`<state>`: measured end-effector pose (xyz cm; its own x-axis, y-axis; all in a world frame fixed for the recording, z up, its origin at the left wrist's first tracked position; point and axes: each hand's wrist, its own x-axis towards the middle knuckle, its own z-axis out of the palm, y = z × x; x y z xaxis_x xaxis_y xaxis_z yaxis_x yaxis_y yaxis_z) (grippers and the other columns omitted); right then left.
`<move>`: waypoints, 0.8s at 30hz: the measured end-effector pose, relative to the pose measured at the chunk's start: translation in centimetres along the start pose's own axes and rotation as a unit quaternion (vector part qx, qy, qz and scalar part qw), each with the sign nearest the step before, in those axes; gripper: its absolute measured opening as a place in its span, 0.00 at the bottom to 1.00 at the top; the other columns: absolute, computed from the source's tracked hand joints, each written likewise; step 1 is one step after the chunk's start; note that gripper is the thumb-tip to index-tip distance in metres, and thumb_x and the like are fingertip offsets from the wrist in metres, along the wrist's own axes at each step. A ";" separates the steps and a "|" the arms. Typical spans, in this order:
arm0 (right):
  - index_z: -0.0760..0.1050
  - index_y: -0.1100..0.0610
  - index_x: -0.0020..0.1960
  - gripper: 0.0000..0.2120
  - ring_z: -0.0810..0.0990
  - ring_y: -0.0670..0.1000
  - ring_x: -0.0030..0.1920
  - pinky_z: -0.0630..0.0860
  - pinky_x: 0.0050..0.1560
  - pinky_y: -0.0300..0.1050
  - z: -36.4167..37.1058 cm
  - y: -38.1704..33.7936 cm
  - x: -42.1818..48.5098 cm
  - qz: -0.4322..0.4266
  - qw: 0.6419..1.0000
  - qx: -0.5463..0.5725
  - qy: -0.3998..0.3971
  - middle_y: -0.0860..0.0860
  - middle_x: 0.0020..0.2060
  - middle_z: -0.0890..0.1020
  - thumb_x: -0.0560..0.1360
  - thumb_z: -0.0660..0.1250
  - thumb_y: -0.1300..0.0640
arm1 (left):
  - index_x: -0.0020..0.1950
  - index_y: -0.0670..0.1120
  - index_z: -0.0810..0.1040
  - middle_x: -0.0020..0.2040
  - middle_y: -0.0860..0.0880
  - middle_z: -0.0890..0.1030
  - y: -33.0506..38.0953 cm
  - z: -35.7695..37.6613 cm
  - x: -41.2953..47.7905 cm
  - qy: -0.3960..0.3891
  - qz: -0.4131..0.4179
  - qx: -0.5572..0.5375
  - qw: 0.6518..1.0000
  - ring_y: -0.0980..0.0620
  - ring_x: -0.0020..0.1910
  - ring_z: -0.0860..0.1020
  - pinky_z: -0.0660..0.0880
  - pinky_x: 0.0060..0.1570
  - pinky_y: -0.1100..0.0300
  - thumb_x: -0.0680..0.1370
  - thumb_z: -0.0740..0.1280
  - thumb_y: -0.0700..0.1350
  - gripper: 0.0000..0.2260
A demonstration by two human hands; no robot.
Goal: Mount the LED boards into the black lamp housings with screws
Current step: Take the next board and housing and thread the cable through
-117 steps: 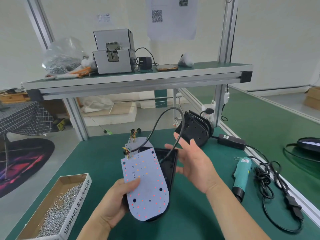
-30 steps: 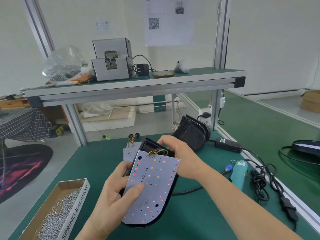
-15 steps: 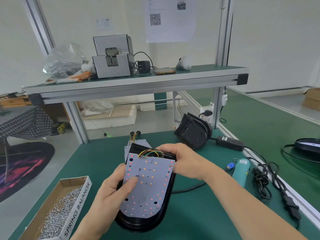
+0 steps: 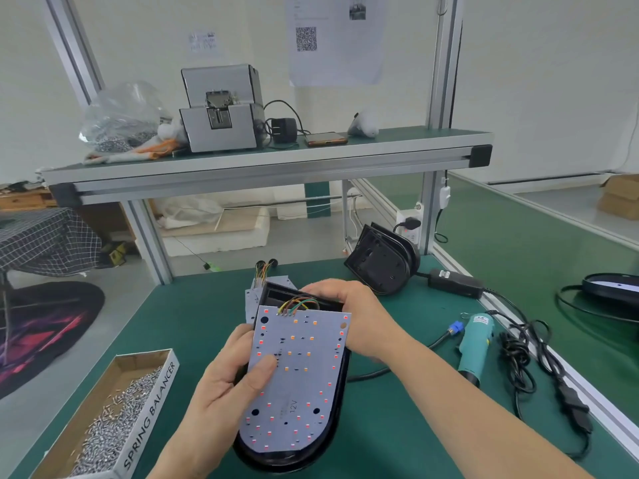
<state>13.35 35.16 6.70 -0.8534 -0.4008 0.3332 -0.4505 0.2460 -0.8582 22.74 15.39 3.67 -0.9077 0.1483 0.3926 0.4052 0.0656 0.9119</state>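
LED board [image 4: 299,378] lies face-up on the black lamp housing [image 4: 337,406], over the green worktop [image 4: 397,430]. The left grip [image 4: 228,385] closes round the housing's left edge, with the thumb pressing on the board's face. The right grip [image 4: 352,316] clasps the housing's upper right corner, beside the coloured wires [image 4: 298,303]. A box of screws [image 4: 148,430] sits at lower left, a teal screwdriver [image 4: 475,344] at right, and spare housings [image 4: 380,267] behind.

Box [image 4: 148,421]: "SPRING BALANCER"; LED board [image 4: 301,378]: "12V"
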 end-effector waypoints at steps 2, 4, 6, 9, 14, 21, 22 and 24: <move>0.83 0.58 0.53 0.09 0.81 0.49 0.43 0.78 0.49 0.46 -0.5 -0.1 -0.3 0.034 0.997 0.039 -0.063 0.46 0.44 0.84 0.74 0.74 0.65 | 0.63 0.51 0.82 0.63 0.47 0.79 -0.2 -0.2 -0.1 -0.004 -0.013 0.002 1.000 0.43 0.65 0.76 0.73 0.63 0.44 0.76 0.68 0.54 0.17; 0.80 0.59 0.58 0.12 0.79 0.46 0.46 0.76 0.48 0.40 -1.3 -0.2 -0.7 0.071 0.980 0.123 -0.139 0.47 0.47 0.83 0.76 0.72 0.64 | 0.63 0.50 0.82 0.60 0.41 0.80 -0.6 -0.4 -0.2 0.004 -0.036 -0.014 0.999 0.40 0.60 0.79 0.77 0.59 0.44 0.76 0.70 0.54 0.17; 0.77 0.60 0.65 0.18 0.80 0.47 0.51 0.77 0.50 0.39 -2.0 -0.5 -0.9 0.120 0.944 0.252 -0.179 0.51 0.54 0.82 0.76 0.67 0.59 | 0.62 0.50 0.82 0.59 0.40 0.83 -1.0 -0.4 -0.4 0.036 -0.069 -0.076 0.994 0.42 0.56 0.82 0.81 0.54 0.51 0.74 0.72 0.54 0.19; 0.80 0.53 0.64 0.20 0.81 0.43 0.54 0.74 0.57 0.39 -1.6 -0.5 -0.9 0.121 0.965 0.193 -0.130 0.46 0.55 0.84 0.80 0.61 0.43 | 0.62 0.48 0.82 0.59 0.41 0.83 -1.5 -0.3 -0.6 0.059 -0.103 -0.146 0.982 0.44 0.55 0.84 0.81 0.50 0.54 0.70 0.76 0.55 0.23; 0.84 0.41 0.52 0.37 0.83 0.47 0.55 0.69 0.70 0.52 -0.4 -1.1 -0.5 0.120 0.989 0.049 -0.076 0.43 0.49 0.87 0.73 0.44 0.21 | 0.58 0.47 0.82 0.55 0.40 0.84 -1.9 0.5 -0.7 0.103 -0.108 -0.159 0.976 0.45 0.49 0.84 0.82 0.47 0.53 0.63 0.81 0.62 0.29; 0.85 0.39 0.46 0.43 0.83 0.39 0.49 0.69 0.64 0.46 0.2 -0.9 -0.3 0.187 0.974 0.119 -0.040 0.40 0.48 0.86 0.63 0.42 0.13 | 0.54 0.49 0.82 0.51 0.41 0.85 -1.3 1.3 -0.9 0.146 -0.090 -0.176 0.969 0.46 0.44 0.85 0.82 0.39 0.56 0.69 0.77 0.50 0.15; 0.85 0.38 0.44 0.43 0.83 0.40 0.46 0.70 0.60 0.44 0.3 -1.0 -0.3 0.190 0.974 0.124 -0.029 0.40 0.45 0.87 0.62 0.42 0.13 | 0.53 0.49 0.82 0.51 0.41 0.85 -1.4 1.5 -0.8 0.151 -0.091 -0.175 0.969 0.46 0.44 0.85 0.82 0.40 0.55 0.70 0.74 0.50 0.13; 0.85 0.37 0.44 0.43 0.84 0.43 0.46 0.72 0.59 0.44 0.6 -1.0 -0.3 0.212 0.968 0.137 0.007 0.42 0.43 0.87 0.61 0.41 0.12 | 0.53 0.50 0.82 0.51 0.42 0.85 -1.4 1.6 -0.9 0.159 -0.092 -0.173 0.968 0.46 0.44 0.85 0.82 0.40 0.55 0.71 0.71 0.51 0.12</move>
<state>14.20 34.53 7.25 -0.9508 -0.3024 -0.0673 0.0252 0.1411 -0.9897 23.13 16.79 1.82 -0.9708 -0.1503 0.1871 0.2234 -0.2806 0.9335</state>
